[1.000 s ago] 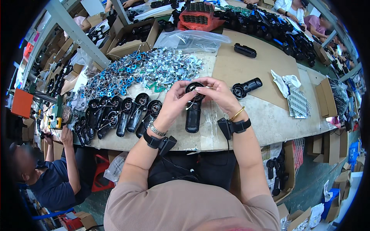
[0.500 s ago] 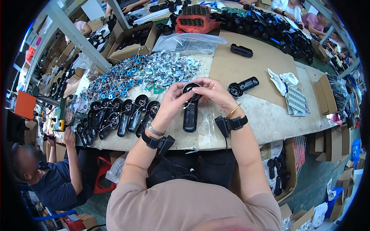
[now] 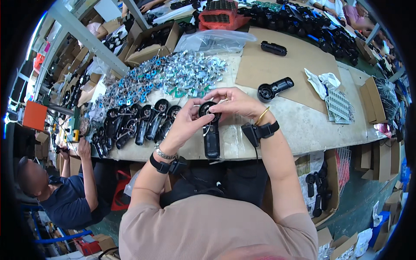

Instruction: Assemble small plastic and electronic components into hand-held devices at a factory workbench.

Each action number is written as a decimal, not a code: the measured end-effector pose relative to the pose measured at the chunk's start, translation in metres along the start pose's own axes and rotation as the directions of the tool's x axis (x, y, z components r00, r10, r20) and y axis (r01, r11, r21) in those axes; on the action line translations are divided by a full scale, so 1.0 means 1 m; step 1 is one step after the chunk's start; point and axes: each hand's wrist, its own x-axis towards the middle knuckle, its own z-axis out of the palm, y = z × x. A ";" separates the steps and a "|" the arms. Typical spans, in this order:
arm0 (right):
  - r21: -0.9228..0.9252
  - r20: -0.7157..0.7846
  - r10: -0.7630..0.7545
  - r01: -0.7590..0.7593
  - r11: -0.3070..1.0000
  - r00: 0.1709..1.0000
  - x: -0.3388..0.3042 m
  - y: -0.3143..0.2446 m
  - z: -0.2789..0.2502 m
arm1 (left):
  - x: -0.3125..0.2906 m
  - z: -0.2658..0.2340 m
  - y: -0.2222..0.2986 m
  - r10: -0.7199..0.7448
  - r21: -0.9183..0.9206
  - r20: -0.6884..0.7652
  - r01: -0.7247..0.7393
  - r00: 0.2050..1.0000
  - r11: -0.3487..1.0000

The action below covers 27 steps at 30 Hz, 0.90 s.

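In front of me stands a black plastic housing with a round head and a long handle, the handle pointing toward me at the table's front edge. My left hand grips the round head from the left, its thumb over the rim. From the other side my right hand holds the same head, with thumb and fingers bent over it. Thin pale wires show by the head; fingers hide much of its inside. A similar black housing lies to the right. Left of my hands, several wired housings lie in a row.
Small metal and wired parts are heaped beyond the row. A cardboard sheet carries a black case. White gloves and a tray of small parts lie right. A co-worker sits at left.
The housing has come slightly closer to the table's front edge, together with both hands. My grip on its round head stays much the same. The whole view has shifted a little.
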 end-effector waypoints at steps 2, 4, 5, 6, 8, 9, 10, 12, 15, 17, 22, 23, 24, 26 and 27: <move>-0.016 0.058 -0.004 0.005 1.000 0.998 0.005 0.002 0.000 | -0.004 -0.005 -0.006 0.043 0.036 0.000 -0.043 0.999 0.998; -0.004 0.105 0.020 -0.019 1.000 0.994 0.010 0.010 0.003 | -0.012 -0.006 -0.012 0.036 0.042 -0.019 -0.035 0.999 0.999; -0.026 0.099 0.031 -0.029 0.999 0.995 0.012 0.014 0.001 | -0.014 -0.005 -0.013 0.097 0.194 -0.062 -0.083 0.993 0.978; -0.048 0.093 0.042 -0.037 0.998 0.995 0.014 0.018 -0.001 | -0.018 -0.004 -0.012 0.161 0.345 -0.092 -0.120 0.983 0.931; -0.065 0.105 0.059 -0.052 0.996 0.993 0.020 0.023 0.000 | -0.029 -0.001 -0.008 0.217 0.490 -0.127 -0.129 0.968 0.862; -0.072 0.087 0.066 -0.060 0.996 0.994 0.021 0.024 0.000 | -0.032 0.002 -0.005 0.307 0.589 -0.133 -0.174 0.942 0.789; -0.080 0.068 0.072 -0.066 0.995 0.995 0.022 0.024 0.000 | -0.036 0.004 -0.002 0.396 0.681 -0.125 -0.211 0.910 0.701; -0.086 0.053 0.081 -0.076 0.993 0.995 0.024 0.028 0.000 | -0.042 0.007 0.002 0.475 0.764 -0.110 -0.232 0.873 0.603; 0.020 -0.053 0.101 -0.100 0.995 0.993 0.026 0.032 -0.001 | -0.051 0.011 0.005 0.503 0.806 -0.002 -0.297 0.864 0.513; 0.027 -0.058 0.097 -0.096 0.995 0.994 0.024 0.030 0.001 | -0.053 0.012 0.000 0.501 0.837 0.019 -0.288 0.865 0.465; 0.004 -0.025 0.070 -0.070 0.998 0.997 0.022 0.027 0.006 | -0.056 0.007 -0.016 0.456 0.879 0.044 -0.251 0.889 0.405; -0.011 -0.004 0.062 -0.062 0.998 0.998 0.021 0.027 0.007 | -0.057 0.005 -0.018 0.436 0.872 0.035 -0.241 0.899 0.426; -0.013 0.011 0.064 -0.063 0.998 0.998 0.021 0.026 0.007 | -0.057 0.003 -0.019 0.437 0.876 0.021 -0.228 0.899 0.426; -0.076 0.004 0.058 -0.057 0.995 0.998 0.019 0.024 0.006 | -0.057 0.000 -0.021 0.448 0.900 0.046 -0.232 0.893 0.370; -0.106 -0.001 0.054 -0.053 0.993 0.999 0.019 0.024 0.006 | -0.057 -0.002 -0.021 0.452 0.910 0.060 -0.234 0.890 0.341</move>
